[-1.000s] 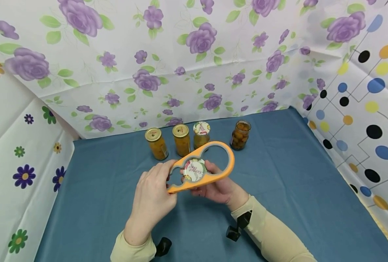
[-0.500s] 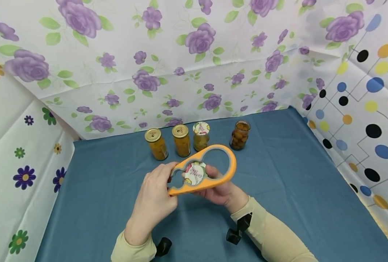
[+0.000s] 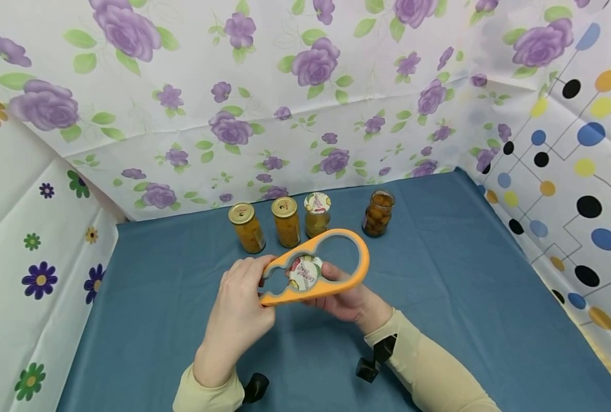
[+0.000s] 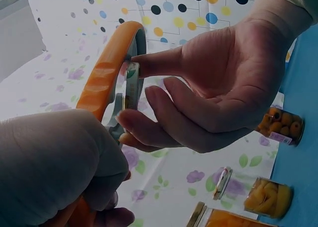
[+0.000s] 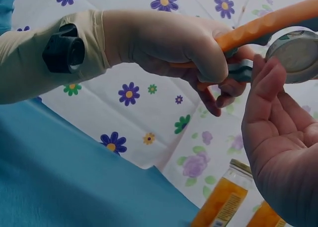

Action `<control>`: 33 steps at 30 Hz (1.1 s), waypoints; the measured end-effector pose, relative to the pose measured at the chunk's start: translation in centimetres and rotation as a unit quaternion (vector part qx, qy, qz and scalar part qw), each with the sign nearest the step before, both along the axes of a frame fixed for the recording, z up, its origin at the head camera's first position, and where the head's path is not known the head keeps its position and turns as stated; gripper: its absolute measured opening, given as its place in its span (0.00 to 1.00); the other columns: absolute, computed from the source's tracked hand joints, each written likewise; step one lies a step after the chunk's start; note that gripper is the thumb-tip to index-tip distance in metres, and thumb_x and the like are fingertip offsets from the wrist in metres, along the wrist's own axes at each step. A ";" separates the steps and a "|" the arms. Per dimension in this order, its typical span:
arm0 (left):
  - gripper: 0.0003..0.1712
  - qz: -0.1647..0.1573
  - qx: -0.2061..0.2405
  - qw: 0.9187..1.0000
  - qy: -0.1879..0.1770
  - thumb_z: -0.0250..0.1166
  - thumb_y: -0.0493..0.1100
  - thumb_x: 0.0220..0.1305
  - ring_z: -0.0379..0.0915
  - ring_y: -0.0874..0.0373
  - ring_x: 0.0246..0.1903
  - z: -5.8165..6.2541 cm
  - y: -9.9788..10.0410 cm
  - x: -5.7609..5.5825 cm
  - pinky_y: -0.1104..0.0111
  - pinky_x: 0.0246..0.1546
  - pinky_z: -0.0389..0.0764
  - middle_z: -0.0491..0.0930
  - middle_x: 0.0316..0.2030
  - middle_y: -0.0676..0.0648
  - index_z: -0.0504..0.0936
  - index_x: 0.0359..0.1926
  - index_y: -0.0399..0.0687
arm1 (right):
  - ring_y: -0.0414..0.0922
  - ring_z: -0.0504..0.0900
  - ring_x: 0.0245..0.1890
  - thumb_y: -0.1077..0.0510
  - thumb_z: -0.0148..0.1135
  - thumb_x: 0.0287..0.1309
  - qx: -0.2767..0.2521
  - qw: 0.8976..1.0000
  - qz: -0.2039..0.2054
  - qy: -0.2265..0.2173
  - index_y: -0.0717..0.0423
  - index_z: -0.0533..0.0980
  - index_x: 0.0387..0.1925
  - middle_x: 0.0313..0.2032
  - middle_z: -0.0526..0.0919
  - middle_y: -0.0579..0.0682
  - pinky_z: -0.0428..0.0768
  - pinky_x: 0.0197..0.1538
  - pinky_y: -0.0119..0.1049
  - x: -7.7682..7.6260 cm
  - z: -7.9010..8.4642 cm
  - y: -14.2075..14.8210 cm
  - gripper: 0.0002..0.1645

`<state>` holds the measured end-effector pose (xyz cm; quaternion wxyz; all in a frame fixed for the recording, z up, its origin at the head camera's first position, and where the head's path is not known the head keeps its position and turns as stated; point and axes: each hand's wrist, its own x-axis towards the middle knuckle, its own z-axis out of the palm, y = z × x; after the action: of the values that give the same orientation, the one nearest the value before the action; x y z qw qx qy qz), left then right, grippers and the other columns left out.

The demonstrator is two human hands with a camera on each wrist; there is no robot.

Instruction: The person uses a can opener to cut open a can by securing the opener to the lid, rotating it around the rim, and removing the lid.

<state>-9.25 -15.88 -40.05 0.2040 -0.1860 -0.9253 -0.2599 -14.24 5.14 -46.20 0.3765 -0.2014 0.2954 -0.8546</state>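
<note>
Dead centre of the head view, here's the orange opener [image 3: 326, 290], a chunky tapered frame lined in grey, scalloped inside with a wide round loop at its right end, tilted up toward the right above the blue-covered desk [image 3: 470, 309]. The left hand [image 3: 238, 312] has its fingers wrapped round the narrow end, while the right hand [image 3: 346, 303], half curled, pinches a round lid [image 3: 305, 273] between thumb and fingertips. And that lid, seen through the middle opening, shows white with pink lettering and green-and-yellow print, its underside pale and metallic!
</note>
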 end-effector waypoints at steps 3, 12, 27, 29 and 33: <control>0.36 0.006 0.012 1.000 0.012 0.60 0.23 0.33 0.61 0.57 0.29 0.1 -0.2 0.1 0.60 0.30 0.63 0.70 0.27 0.54 0.80 0.51 0.45 | 0.44 0.80 0.47 0.35 0.65 0.58 0.019 1.000 -0.023 0.004 0.56 0.68 0.62 0.51 0.81 0.51 0.80 0.47 0.35 -0.2 0.0 0.1 0.40; 0.37 0.010 0.019 0.999 0.040 0.60 0.21 0.32 0.62 0.56 0.30 0.4 -0.8 0.1 0.58 0.32 0.65 0.70 0.28 0.53 0.80 0.51 0.43 | 0.43 0.79 0.43 0.38 0.68 0.56 0.109 0.981 -0.112 0.119 0.53 0.73 0.57 0.49 0.82 0.50 0.77 0.43 0.33 -1.6 0.8 1.2 0.34; 0.36 0.034 0.034 0.997 0.063 0.57 0.20 0.35 0.63 0.55 0.29 0.3 -1.1 -0.2 0.57 0.31 0.65 0.71 0.29 0.50 0.80 0.51 0.42 | 0.43 0.76 0.44 0.30 0.71 0.46 0.607 0.673 -0.266 0.329 0.37 0.74 0.60 0.45 0.80 0.43 0.78 0.41 0.47 -5.7 -2.2 9.7 0.40; 0.36 0.035 0.036 0.996 0.067 0.56 0.19 0.35 0.63 0.54 0.29 0.3 -1.2 -0.2 0.57 0.31 0.66 0.71 0.29 0.50 0.80 0.51 0.41 | 0.44 0.76 0.44 0.28 0.70 0.46 0.636 0.647 -0.263 0.328 0.40 0.73 0.61 0.46 0.79 0.45 0.78 0.42 0.47 -6.0 -3.0 11.2 0.43; 0.35 0.036 0.040 0.996 0.074 0.55 0.18 0.36 0.64 0.53 0.30 0.2 -1.3 -0.3 0.56 0.32 0.67 0.72 0.29 0.48 0.80 0.51 0.41 | 0.48 0.76 0.40 0.31 0.71 0.48 0.679 0.599 -0.269 0.329 0.48 0.74 0.60 0.43 0.78 0.50 0.78 0.39 0.47 -6.6 -4.5 13.5 0.43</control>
<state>-9.52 -17.13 -39.90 0.2887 -0.1628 -0.9027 -0.2745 -20.85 18.62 -50.66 0.0352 -0.0673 0.9351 -0.3462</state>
